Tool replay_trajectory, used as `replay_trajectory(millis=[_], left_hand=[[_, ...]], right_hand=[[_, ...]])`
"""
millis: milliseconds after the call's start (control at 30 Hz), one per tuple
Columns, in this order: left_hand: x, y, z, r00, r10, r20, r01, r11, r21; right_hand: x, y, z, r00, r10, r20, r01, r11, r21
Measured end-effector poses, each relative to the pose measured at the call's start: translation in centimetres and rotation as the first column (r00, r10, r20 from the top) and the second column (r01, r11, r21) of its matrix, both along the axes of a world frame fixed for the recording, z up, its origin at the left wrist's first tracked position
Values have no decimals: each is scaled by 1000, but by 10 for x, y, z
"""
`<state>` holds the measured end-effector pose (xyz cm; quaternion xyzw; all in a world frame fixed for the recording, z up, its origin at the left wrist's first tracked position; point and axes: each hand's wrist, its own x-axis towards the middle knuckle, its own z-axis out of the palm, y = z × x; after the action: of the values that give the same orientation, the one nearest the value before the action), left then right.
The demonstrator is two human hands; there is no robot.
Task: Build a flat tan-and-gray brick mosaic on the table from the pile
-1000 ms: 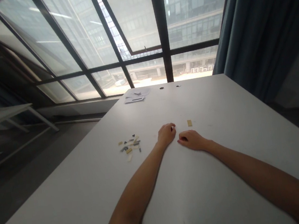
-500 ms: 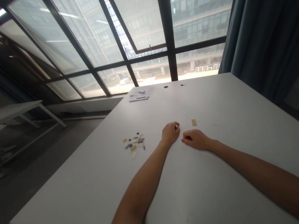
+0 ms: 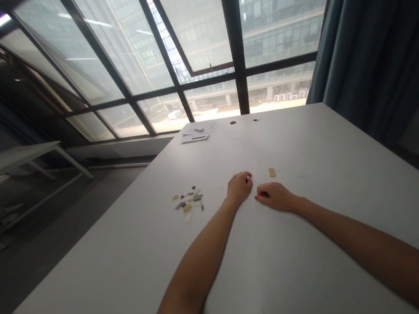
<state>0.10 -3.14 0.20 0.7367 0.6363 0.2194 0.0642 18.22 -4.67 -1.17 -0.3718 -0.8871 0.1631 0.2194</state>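
Note:
My left hand (image 3: 239, 186) rests on the white table (image 3: 227, 288) with its fingers loosely curled in; I see nothing in it. Just to its right lies my right hand (image 3: 275, 195), also curled, with a dark hollow between thumb and fingers and no object showing there. The two hands are close but apart. A small tan building-block plate (image 3: 272, 172) lies flat beyond my right hand, touched by neither. Left of my left hand is a loose pile of small tan, grey and black building-block pieces (image 3: 187, 208).
Papers (image 3: 195, 137) with a dark pen-like item lie at the far left edge. A round dark disc (image 3: 233, 122) and a small dark-and-white item (image 3: 256, 120) are at the far edge. Windows stand beyond, a blue curtain (image 3: 350, 56) to the right, another table (image 3: 12, 157) at left.

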Motion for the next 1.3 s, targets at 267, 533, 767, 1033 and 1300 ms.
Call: replay_trajectory(millis=[267, 533, 767, 1033, 1300], left_hand=[[-1, 0, 1, 1000, -6, 7, 6, 1000, -7], [-1, 0, -1, 1000, -4, 11, 4, 1000, 4], [-2, 1, -2, 1000, -18, 15, 18, 1000, 14], [-1, 0, -1, 1000, -5, 14, 5, 1000, 4], [-1, -1, 1, 1000, 0, 9, 0, 1000, -9]], right_hand=[[-1, -1, 2, 1000, -7, 11, 7, 1000, -15], [0, -1, 0, 1000, -9, 14, 9, 1000, -5], [0, 0, -1, 1000, -2, 0, 2, 1000, -7], [0, -1, 1, 1000, 1, 3, -1, 1000, -18], [-1, -1, 1, 1000, -6, 8, 6, 1000, -18]])
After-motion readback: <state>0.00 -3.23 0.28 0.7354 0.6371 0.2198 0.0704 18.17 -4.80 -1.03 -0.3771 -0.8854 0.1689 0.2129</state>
